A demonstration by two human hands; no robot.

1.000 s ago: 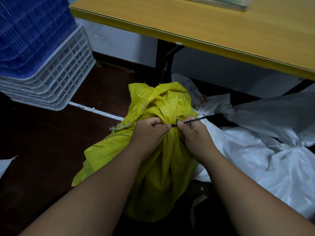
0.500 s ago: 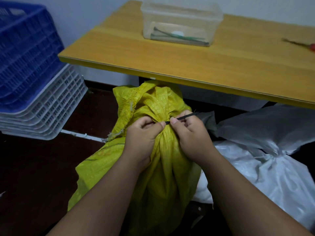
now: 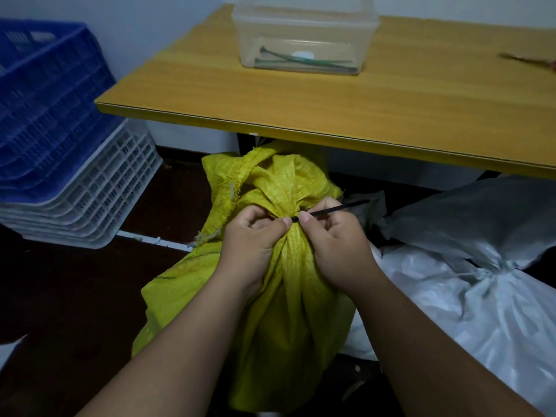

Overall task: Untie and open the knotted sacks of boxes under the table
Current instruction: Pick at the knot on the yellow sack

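Note:
A yellow woven sack (image 3: 288, 311) stands on the dark floor in front of the wooden table (image 3: 301, 94), its neck gathered and bound by a black cable tie (image 3: 331, 209). My left hand (image 3: 255, 236) grips the bunched neck just left of the tie's head, thumb against it. My right hand (image 3: 334, 236) pinches the tie at its head, and the tie's free tail sticks out to the upper right. The sack's loose top flops up toward the table edge. To the right lies a white sack (image 3: 469, 296) with a tied neck.
Stacked blue and white plastic crates (image 3: 57, 152) stand at the left. On the table sits a clear plastic tub (image 3: 304, 34) holding several cable ties, and a red-handled tool (image 3: 529, 63) lies at the far right. A grey sack (image 3: 487, 215) lies behind the white one.
The view has tilted up, bringing the tabletop and tub into sight. Both hands keep their hold at the sack's neck; the tie's tail still points up right.

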